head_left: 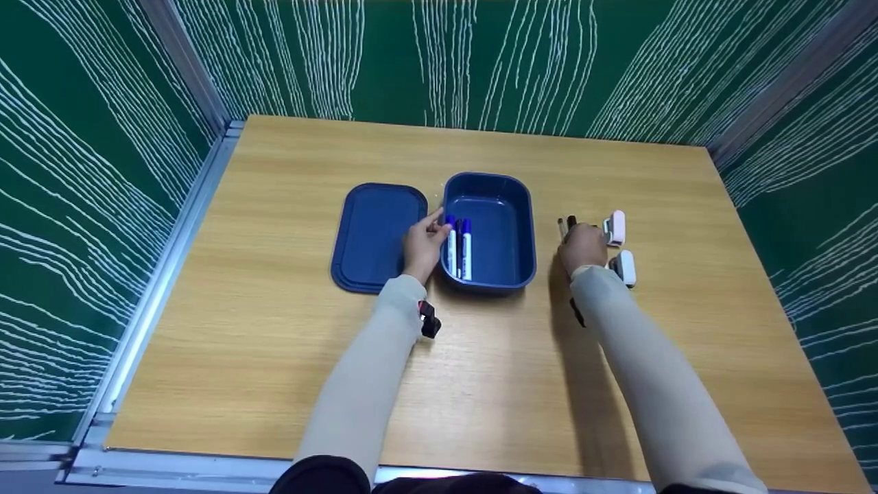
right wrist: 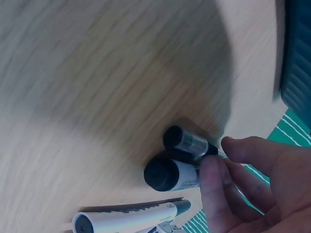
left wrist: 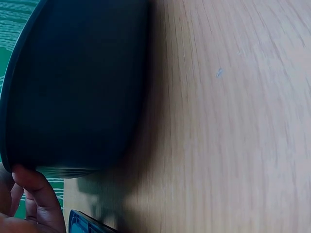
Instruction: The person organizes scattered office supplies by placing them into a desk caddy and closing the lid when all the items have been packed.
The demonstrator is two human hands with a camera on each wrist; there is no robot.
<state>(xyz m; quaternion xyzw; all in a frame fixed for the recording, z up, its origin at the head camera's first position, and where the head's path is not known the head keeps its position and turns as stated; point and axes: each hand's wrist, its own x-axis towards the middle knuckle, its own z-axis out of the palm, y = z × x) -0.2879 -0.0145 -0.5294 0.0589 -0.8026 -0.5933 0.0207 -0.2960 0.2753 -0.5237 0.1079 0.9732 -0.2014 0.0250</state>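
Observation:
My left hand (head_left: 422, 243) holds the left wall of the open dark blue box (head_left: 532, 237), thumb at the rim and fingers outside. In the left wrist view its fingertips touch the box's edge (left wrist: 73, 87). Inside, along the left wall, lie two white markers (head_left: 467, 254) with blue caps and a darker one (head_left: 459, 247) between them. Right of the box, my right hand (head_left: 583, 248) pinches a thin pen (right wrist: 181, 140) with black ends between thumb and finger, low over the table. Against it lies a thicker black-ended marker (right wrist: 163, 172). A white marker (right wrist: 126, 217) lies nearby.
The dark blue lid (head_left: 374, 237) lies flat left of the box. Beyond my right hand sit a small pink-and-white item (head_left: 617, 228) and a white-and-dark one (head_left: 625, 267). Green walls with white streaks (head_left: 453, 62) enclose the wooden table (head_left: 274, 240).

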